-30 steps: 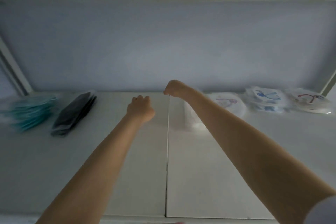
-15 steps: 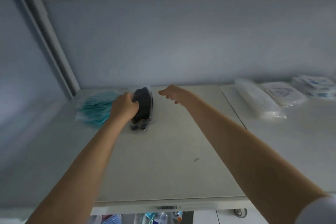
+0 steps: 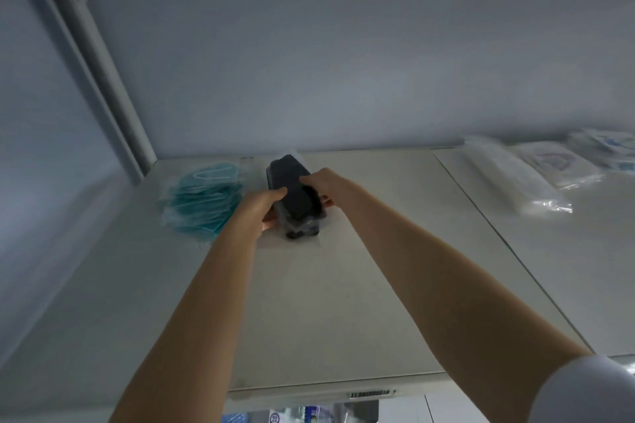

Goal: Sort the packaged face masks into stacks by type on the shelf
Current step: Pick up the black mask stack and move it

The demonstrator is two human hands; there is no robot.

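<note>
Right hand (image 3: 323, 184) has closed in and now grips the right edge of the stack of black face masks in clear plastic wrap (image 3: 292, 197), thumb on top, fingers curled underneath. Left hand (image 3: 259, 204) grips the stack's left edge the same way. The black stack is toward the back of the white shelf (image 3: 309, 302), just beside a fanned stack of teal packaged masks (image 3: 206, 203) on its left. Well apart to the right lie blurred clear packets of white masks (image 3: 508, 178).
</note>
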